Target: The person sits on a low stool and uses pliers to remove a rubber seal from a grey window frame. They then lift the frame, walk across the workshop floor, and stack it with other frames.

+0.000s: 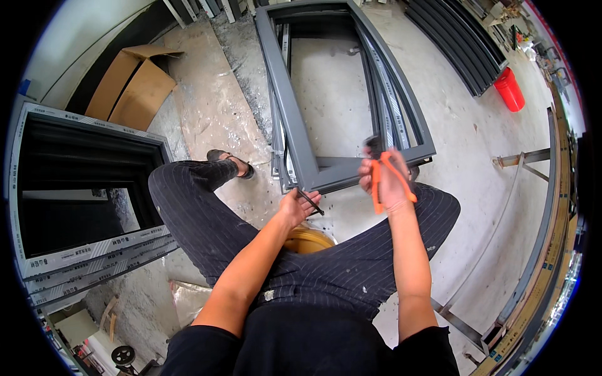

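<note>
My right hand (395, 187) is closed around orange-handled pliers (377, 185). Their dark head points away from me and is blurred, so I cannot tell the exact kind. The tool is over the near right corner of a grey window frame (300, 119), which lies flat on a stack of similar frames. At the near left corner of that frame is my left hand (300, 208), palm turned up. A thin black strip (311, 202), which looks like rubber seal, crosses its fingers and is held there, its end sticking out on the right.
A yellow round stool or bucket (307, 240) shows between my legs. Stacked wrapped frames (94, 247) stand at the left, with an open cardboard box (141, 94) behind. Black profiles (458, 44) and a red bucket (509, 91) lie far right. A metal rack (533, 250) runs down the right side.
</note>
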### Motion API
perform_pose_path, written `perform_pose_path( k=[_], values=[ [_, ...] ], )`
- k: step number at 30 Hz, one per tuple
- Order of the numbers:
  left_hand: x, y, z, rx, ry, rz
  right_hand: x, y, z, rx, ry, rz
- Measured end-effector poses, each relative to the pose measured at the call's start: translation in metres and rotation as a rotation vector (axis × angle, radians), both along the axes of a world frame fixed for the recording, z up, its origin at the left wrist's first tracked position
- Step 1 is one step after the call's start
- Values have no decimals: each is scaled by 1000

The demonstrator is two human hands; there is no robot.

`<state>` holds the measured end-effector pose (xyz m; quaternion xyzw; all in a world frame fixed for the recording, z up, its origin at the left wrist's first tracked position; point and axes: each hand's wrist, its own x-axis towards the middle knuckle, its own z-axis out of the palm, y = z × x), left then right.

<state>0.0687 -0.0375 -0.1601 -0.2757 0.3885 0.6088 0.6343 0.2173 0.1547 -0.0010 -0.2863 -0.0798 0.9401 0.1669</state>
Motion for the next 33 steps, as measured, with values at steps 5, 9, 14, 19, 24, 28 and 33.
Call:
perform_pose_path(
  k=[5,9,14,19,24,28,33],
  values=[
    [0,-5,16,45,-56,26,-1,0,-33,-130,206,-7],
    [-5,-11,17,35,-2,-15,-1,-8,3,40,204,17],
    [-13,-18,11,152,-24,-122,1,-13,6,72,247,57],
    [-11,-22,0,90,74,-193,3,-18,7,175,241,119],
    [-7,-24,-31,-102,78,-192,-1,-25,6,223,35,85],
    [-6,-22,-77,-231,104,-196,-5,-27,-14,295,-195,130],
    [14,-13,-81,-239,171,-171,-7,-29,-11,175,4,142]
  ],
)
